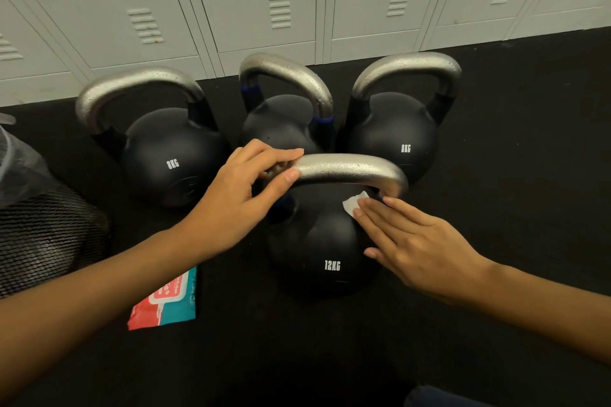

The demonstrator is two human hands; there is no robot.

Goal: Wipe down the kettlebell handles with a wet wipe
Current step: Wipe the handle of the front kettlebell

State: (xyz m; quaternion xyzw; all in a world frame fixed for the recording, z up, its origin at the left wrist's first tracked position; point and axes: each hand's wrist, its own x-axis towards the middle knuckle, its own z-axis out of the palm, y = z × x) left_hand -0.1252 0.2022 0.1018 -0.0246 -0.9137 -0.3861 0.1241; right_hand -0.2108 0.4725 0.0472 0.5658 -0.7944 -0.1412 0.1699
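At six o'clock of the cluster, the heavy, rigid 12KG kettlebell (325,241) sits steady, left hand (238,195) pinching its slick steel handle (350,170), right hand (416,241) flat-fingered pressing the limp wet wipe (353,203).

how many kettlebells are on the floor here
4: a 12kg kettlebell nearest, both hands on it; behind, an 8kg left, an unmarked middle one, an 8kg right.

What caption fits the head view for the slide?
Left hand grips the 12KG kettlebell handle while the right hand presses a wet wipe against its right end.
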